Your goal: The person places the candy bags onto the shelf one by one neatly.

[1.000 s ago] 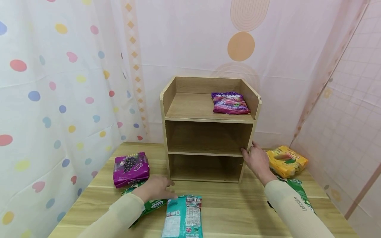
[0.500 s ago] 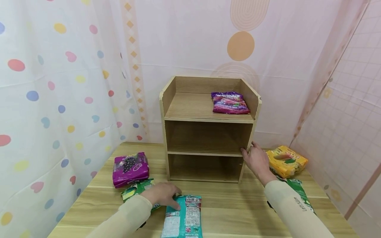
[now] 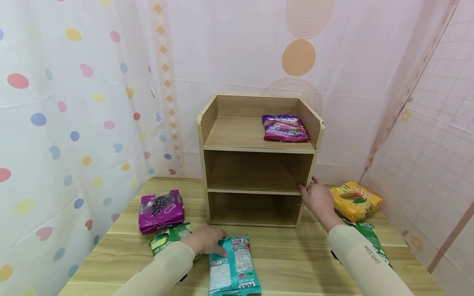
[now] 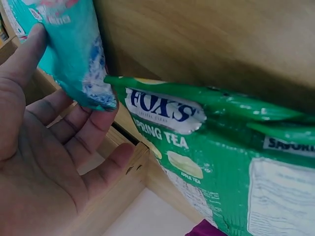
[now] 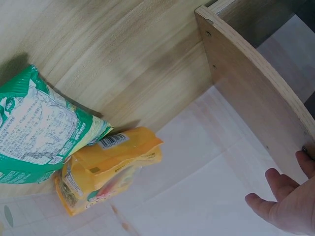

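My left hand (image 3: 205, 239) pinches the far left corner of a teal Fox's candy bag (image 3: 235, 265). In the left wrist view its thumb lies on the bag's face, with the fingers behind. Beside that hand, partly covered by it, is a green Fox's Spring Tea bag (image 4: 216, 132). My right hand (image 3: 319, 199) holds the right side panel of a three-tier wooden shelf (image 3: 237, 133), thumb at the front edge and fingers along the outside. A purple berries candy bag (image 3: 285, 128) lies on the top tier, at its right.
A purple grape-picture pack (image 3: 161, 210) lies on the wooden table (image 3: 289, 255) at left. To the right are a yellow mango-picture pack (image 3: 355, 200) and a green bag (image 3: 370, 237), partly behind my right forearm. Curtains (image 3: 237, 49) hang behind and at both sides.
My left hand moved right from over the green bag and took hold of the teal bag, which has turned slightly and shifted, its near end now showing. The right hand stays on the shelf.
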Tool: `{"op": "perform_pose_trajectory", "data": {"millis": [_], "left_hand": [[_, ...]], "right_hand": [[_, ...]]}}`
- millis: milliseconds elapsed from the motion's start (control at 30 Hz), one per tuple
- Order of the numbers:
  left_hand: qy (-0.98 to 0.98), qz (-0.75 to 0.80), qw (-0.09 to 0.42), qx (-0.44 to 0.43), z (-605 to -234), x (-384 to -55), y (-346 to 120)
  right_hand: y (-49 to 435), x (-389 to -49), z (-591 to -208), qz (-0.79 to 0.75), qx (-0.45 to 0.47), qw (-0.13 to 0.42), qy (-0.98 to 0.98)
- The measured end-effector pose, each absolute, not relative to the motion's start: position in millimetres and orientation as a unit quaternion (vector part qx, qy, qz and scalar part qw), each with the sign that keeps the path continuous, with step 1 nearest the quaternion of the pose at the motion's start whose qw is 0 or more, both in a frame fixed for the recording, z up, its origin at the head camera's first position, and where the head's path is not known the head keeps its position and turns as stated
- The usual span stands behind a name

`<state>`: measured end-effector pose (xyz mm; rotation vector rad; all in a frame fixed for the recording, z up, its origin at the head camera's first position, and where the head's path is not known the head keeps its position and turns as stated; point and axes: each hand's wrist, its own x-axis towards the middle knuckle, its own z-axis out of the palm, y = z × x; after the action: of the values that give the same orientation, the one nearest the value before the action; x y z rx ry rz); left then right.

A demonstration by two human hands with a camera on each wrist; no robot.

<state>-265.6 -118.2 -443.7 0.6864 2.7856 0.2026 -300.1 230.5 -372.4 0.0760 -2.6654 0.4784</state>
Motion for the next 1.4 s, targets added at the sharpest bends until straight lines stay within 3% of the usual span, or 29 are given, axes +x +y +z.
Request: {"op": "perform_pose_trajectory", "data": {"millis": [267,733,1000,1400], "left_hand": [[0.966,0.069,0.124,0.215,-438.1,-267.8,-116.0],[0.960,0.119,0.030,0.253,-417.4,-279.6,-120.5],[0.955,0.119,-0.042,0.269,-407.0,-284.5,-117.9],[0.922,0.088,-0.189,0.325,-404.7,-285.8,-113.4]], "right_hand": [[230.3,-300.7,-372.9,0.171,0.024,0.215,-0.961],[230.5,-300.0,-372.0,0.173,0.022,0.212,-0.962],[230.9,-300.4,-372.3,0.175,0.024,0.215,-0.961],[230.7,-300.4,-373.0,0.173,0.024,0.216,-0.961]]}}
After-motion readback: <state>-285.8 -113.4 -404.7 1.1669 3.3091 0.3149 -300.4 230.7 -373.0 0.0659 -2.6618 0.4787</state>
